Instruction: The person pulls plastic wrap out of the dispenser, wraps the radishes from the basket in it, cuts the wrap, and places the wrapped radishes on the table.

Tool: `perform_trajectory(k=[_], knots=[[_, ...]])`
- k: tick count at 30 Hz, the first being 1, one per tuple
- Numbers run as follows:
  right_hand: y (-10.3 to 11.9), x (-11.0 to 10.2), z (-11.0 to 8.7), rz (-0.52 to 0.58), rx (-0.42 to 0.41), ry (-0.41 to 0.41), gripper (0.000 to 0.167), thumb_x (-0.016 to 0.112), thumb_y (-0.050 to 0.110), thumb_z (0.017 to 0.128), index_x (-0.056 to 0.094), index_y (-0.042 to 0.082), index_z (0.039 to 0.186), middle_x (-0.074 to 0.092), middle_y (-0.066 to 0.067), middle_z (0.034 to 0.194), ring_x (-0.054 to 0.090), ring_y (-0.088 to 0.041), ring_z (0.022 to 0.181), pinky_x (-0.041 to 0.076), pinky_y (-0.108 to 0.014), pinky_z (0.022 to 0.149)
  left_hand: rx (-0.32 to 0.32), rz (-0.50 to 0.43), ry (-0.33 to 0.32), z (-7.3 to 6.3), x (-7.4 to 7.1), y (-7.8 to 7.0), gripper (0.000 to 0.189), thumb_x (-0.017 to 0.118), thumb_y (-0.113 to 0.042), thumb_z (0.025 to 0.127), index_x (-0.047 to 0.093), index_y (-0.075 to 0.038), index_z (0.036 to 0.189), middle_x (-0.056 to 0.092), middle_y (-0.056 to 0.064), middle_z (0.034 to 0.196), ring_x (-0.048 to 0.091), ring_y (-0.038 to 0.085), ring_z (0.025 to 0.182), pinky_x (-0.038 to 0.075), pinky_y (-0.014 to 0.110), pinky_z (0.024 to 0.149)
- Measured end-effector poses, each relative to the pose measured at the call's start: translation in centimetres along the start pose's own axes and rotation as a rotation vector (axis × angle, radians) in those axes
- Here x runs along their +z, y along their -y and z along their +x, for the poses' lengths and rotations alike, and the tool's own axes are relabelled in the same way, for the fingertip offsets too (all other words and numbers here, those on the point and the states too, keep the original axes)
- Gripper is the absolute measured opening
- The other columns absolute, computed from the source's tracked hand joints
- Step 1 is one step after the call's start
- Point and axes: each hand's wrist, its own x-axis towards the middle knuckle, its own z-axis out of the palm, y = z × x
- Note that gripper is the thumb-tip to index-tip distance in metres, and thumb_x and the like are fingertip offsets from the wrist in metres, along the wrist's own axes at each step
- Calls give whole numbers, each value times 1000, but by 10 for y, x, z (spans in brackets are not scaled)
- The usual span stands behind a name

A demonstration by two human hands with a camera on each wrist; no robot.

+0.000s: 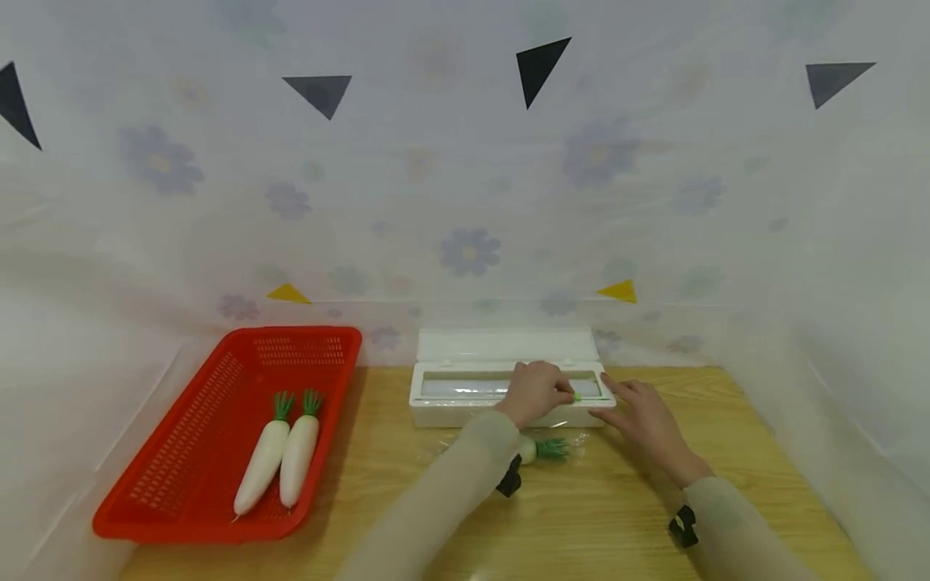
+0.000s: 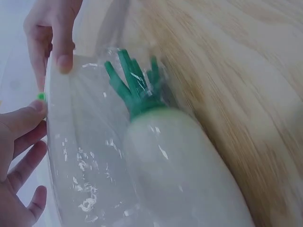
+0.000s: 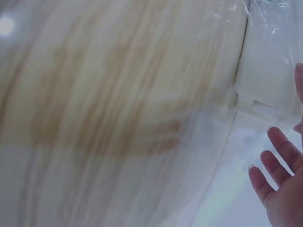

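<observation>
A white cling film box (image 1: 443, 417) stands at the back middle of the table, its lid (image 1: 501, 344) raised and a film roll (image 1: 458, 388) inside. Near the box's right end my left hand (image 1: 534, 390) pinches the small green cutter slider (image 2: 41, 96) between thumb and fingers. My right hand (image 1: 647, 415) grips that right end, thumb on the front and index finger over the top; its other fingers extend past the end in the right wrist view. Clear film (image 2: 90, 161) hangs down the front onto a white radish (image 2: 184, 165) with green stalks, partly hidden behind my left forearm.
A red plastic basket (image 1: 160, 484) stands at left, with two white radishes (image 1: 261, 468) lying in its right part. The wooden table (image 1: 581, 524) meets a flower-printed curtain (image 1: 465, 161) at the back and sides.
</observation>
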Motion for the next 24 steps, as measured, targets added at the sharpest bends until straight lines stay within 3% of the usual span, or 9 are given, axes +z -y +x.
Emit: perform_trajectory(k=[8,15,24], knots=[[-2,-7,-3,16,75,61,70,84,28,88,56,2,147,67,-24,117,59,-41,103,52,-59,82,50,34,7,-23,-18,23,13,74,-33,97,84,-25,100,76,-14,96,65,7,91,45,44,99],[-1,-7,-5,21,42,28,70,86,24,85,58,1,145,67,-23,114,60,-41,102,53,-59,81,66,29,-6,-45,-36,49,10,75,-29,97,84,-22,99,74,-11,94,65,8,86,45,42,94],[0,-6,-2,25,29,25,70,86,24,85,58,1,145,67,-22,113,60,-39,100,52,-57,80,64,-1,-40,-68,-50,81,9,78,-26,95,83,-19,97,77,-7,94,69,12,87,45,50,97]])
